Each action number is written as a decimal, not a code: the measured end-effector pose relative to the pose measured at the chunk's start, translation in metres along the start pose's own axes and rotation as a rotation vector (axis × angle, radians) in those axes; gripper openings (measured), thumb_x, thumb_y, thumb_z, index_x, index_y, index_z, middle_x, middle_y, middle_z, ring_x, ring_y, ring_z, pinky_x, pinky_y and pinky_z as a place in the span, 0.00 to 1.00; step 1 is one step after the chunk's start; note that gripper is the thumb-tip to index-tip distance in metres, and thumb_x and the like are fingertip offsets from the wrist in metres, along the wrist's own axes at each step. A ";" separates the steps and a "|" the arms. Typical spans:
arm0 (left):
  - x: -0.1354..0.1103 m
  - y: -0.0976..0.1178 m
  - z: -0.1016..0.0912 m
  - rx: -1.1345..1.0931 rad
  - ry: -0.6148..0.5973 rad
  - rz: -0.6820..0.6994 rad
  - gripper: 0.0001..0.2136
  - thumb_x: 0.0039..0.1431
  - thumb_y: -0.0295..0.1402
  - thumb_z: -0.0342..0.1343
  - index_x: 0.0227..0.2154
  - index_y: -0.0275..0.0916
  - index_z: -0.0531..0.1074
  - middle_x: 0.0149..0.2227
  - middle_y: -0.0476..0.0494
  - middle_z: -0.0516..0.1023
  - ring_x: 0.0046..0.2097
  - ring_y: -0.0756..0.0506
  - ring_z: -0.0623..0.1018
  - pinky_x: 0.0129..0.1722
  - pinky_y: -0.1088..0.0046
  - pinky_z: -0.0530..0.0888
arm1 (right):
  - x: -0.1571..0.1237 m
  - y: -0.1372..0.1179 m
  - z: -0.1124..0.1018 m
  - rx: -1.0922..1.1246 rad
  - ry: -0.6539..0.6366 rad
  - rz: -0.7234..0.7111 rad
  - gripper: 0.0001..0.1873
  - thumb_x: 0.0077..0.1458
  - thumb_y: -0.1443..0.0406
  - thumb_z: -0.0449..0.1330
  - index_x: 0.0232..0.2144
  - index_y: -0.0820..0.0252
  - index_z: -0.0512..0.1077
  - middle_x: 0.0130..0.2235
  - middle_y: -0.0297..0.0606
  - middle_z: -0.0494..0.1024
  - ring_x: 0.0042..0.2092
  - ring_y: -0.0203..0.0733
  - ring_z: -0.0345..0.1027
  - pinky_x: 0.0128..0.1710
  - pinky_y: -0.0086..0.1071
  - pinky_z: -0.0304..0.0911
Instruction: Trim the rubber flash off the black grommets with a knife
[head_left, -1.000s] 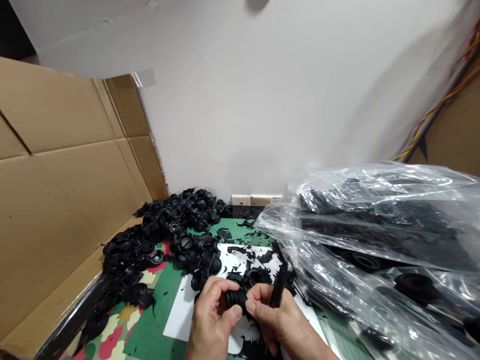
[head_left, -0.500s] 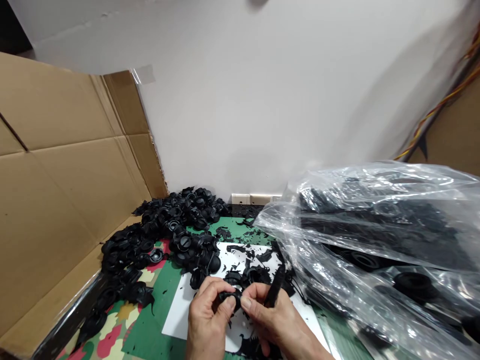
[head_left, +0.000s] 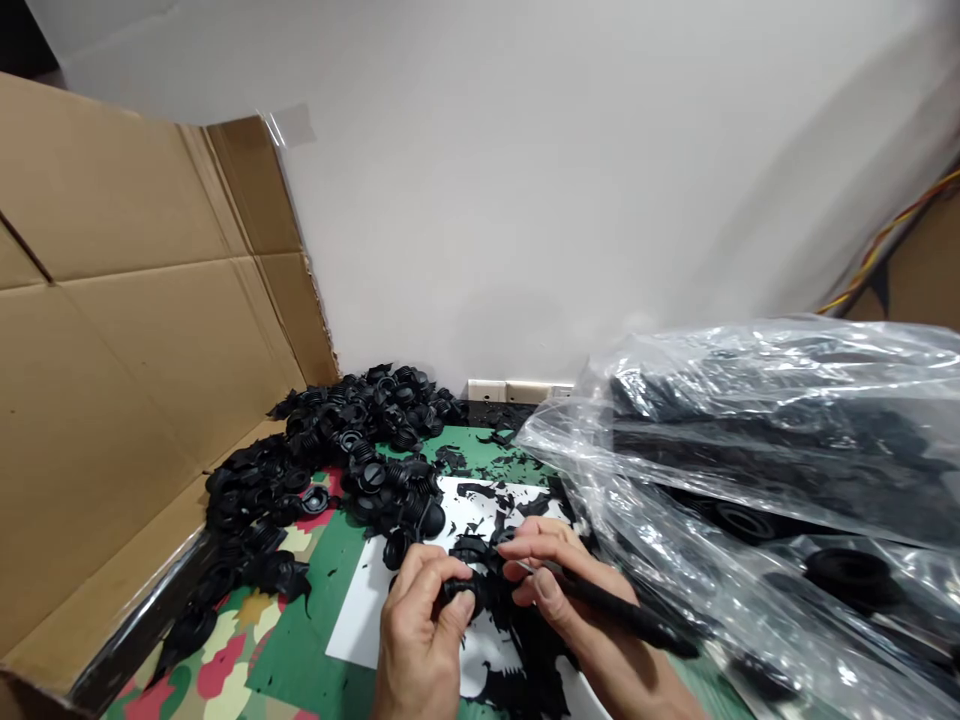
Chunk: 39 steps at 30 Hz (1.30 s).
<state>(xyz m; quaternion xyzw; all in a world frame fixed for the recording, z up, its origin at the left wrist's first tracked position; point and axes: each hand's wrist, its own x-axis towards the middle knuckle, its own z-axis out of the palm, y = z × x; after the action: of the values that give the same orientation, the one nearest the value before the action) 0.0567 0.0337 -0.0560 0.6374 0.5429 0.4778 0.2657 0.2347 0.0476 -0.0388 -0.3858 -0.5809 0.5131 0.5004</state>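
Note:
My left hand (head_left: 421, 625) pinches a small round black rubber part (head_left: 463, 594) between thumb and fingers, above the white sheet (head_left: 352, 630). Close on its right, my right hand (head_left: 574, 600) grips a slim tool with a thick black handle (head_left: 622, 608). The tool's thin, pale tip points left toward the part; whether it touches is unclear. Black rubber scraps (head_left: 525, 650) lie under and around both hands, and a few round black pieces sit just beyond the fingertips.
A large heap of ribbed black rubber pieces (head_left: 371, 475) spreads at the left, beside a cardboard panel (head_left: 135, 350). A clear plastic bag (head_left: 750, 450) with black parts fills the right side. A green mat (head_left: 300, 640) lies under the sheet; a white wall (head_left: 525, 180) stands behind.
My right hand has turned the tool from upright between its fingers to lying low, tip toward the part. Its fingertips have come off the part; my left hand still holds it.

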 end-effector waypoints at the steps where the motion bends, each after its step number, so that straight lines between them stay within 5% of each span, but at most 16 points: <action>1: 0.000 0.000 0.000 0.006 -0.003 0.003 0.06 0.56 0.30 0.53 0.32 0.41 0.75 0.35 0.44 0.71 0.35 0.44 0.73 0.34 0.70 0.70 | 0.000 0.000 0.000 -0.021 -0.001 0.003 0.15 0.55 0.53 0.58 0.39 0.52 0.76 0.44 0.40 0.73 0.39 0.46 0.72 0.40 0.38 0.67; 6: -0.002 0.000 0.001 0.019 -0.009 0.009 0.05 0.56 0.30 0.53 0.32 0.41 0.74 0.34 0.45 0.70 0.35 0.44 0.73 0.33 0.71 0.70 | -0.001 -0.003 0.009 0.190 0.173 0.187 0.19 0.43 0.51 0.67 0.33 0.57 0.76 0.32 0.38 0.78 0.34 0.46 0.74 0.37 0.38 0.69; 18: -0.003 0.004 0.001 0.017 0.000 0.008 0.05 0.55 0.29 0.53 0.30 0.41 0.75 0.33 0.45 0.71 0.33 0.45 0.74 0.31 0.72 0.71 | -0.003 0.008 0.024 0.172 0.237 0.055 0.16 0.43 0.53 0.67 0.26 0.60 0.76 0.26 0.36 0.75 0.25 0.40 0.69 0.26 0.30 0.66; 27: -0.001 0.003 0.001 0.095 -0.002 0.076 0.06 0.56 0.28 0.52 0.30 0.41 0.74 0.32 0.45 0.72 0.35 0.45 0.74 0.32 0.72 0.72 | -0.001 0.024 0.023 -0.128 0.181 -0.396 0.04 0.54 0.64 0.61 0.30 0.57 0.75 0.28 0.36 0.76 0.26 0.37 0.69 0.24 0.26 0.66; 31: -0.002 0.004 0.002 0.067 0.000 0.084 0.05 0.55 0.27 0.53 0.29 0.41 0.74 0.31 0.46 0.72 0.34 0.45 0.75 0.33 0.73 0.72 | -0.002 0.019 0.020 -0.332 0.119 -0.521 0.05 0.56 0.70 0.56 0.31 0.57 0.72 0.27 0.35 0.74 0.26 0.36 0.69 0.24 0.25 0.65; 34: -0.004 0.004 0.002 0.002 0.045 0.090 0.05 0.55 0.28 0.54 0.28 0.41 0.74 0.30 0.47 0.72 0.33 0.45 0.75 0.32 0.73 0.72 | 0.002 0.015 0.008 -0.470 0.190 -0.608 0.07 0.56 0.73 0.54 0.31 0.57 0.70 0.27 0.36 0.74 0.27 0.37 0.70 0.25 0.27 0.65; 36: -0.005 0.004 0.002 -0.041 0.079 0.075 0.05 0.54 0.29 0.54 0.27 0.41 0.75 0.30 0.46 0.72 0.33 0.45 0.74 0.30 0.73 0.72 | 0.006 0.016 -0.002 -0.473 0.315 -0.581 0.05 0.56 0.71 0.56 0.30 0.57 0.71 0.27 0.36 0.74 0.25 0.38 0.69 0.25 0.28 0.65; 39: -0.005 0.005 0.005 -0.091 0.111 0.027 0.04 0.53 0.31 0.55 0.27 0.41 0.75 0.31 0.47 0.71 0.31 0.45 0.73 0.27 0.73 0.70 | 0.010 0.020 -0.010 -0.359 0.392 -0.283 0.05 0.55 0.63 0.59 0.30 0.58 0.72 0.25 0.36 0.74 0.21 0.37 0.66 0.22 0.30 0.65</action>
<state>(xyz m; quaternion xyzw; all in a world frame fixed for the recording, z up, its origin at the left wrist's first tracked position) 0.0636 0.0283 -0.0552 0.6045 0.5259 0.5401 0.2577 0.2416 0.0626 -0.0569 -0.4748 -0.6027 0.2431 0.5935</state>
